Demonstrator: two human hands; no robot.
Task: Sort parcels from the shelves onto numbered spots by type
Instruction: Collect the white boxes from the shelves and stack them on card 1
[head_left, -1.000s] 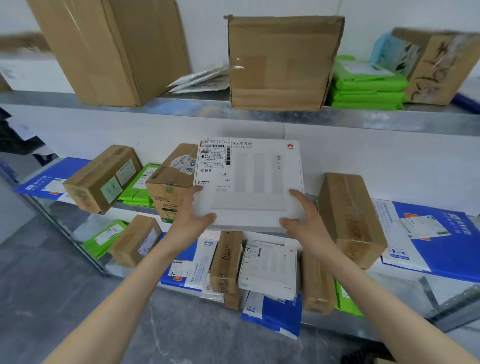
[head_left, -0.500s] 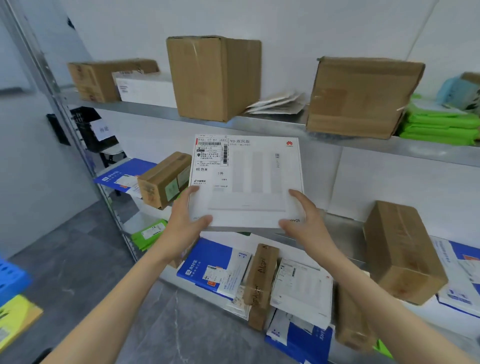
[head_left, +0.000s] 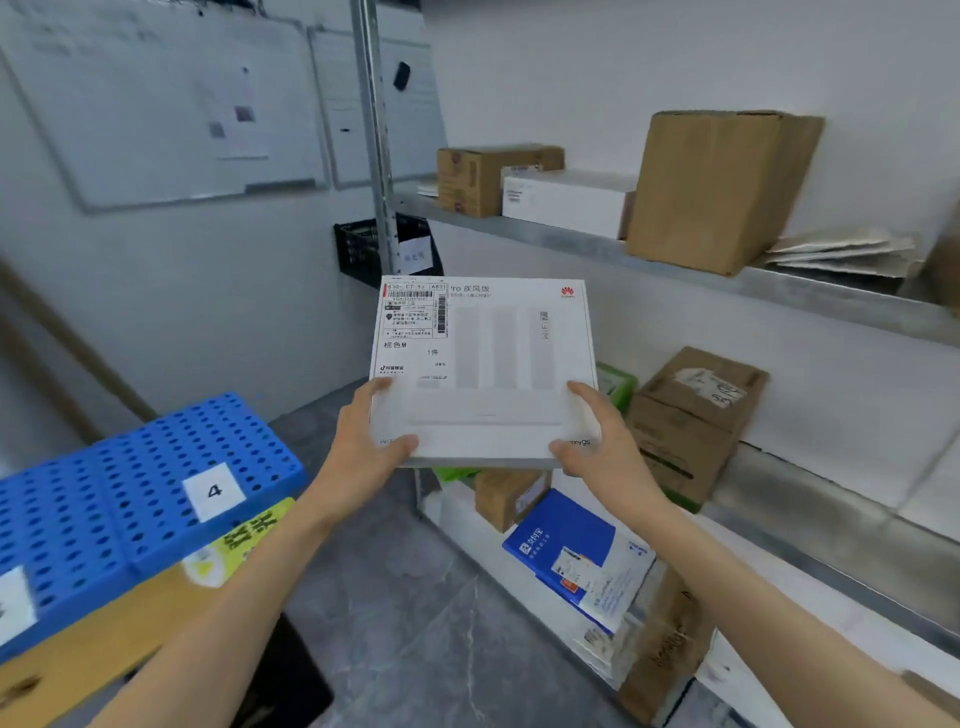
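The flat white box (head_left: 483, 369) is held up in mid-air, clear of the shelves (head_left: 779, 291) on the right — the left hand (head_left: 363, 441) and right hand (head_left: 597, 441) each pinch a lower corner, thumb on top. To place it well, keep it level and read the label before lowering it flat onto the matching numbered spot — perhaps the blue perforated panel (head_left: 104, 499) marked 4, low on the left.

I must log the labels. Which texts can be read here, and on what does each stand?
"4": white tag on blue perforated platform.
"WIFI": flat white carton held by left hand and right hand.
"1件": its shipping label.
Other print: blurred.
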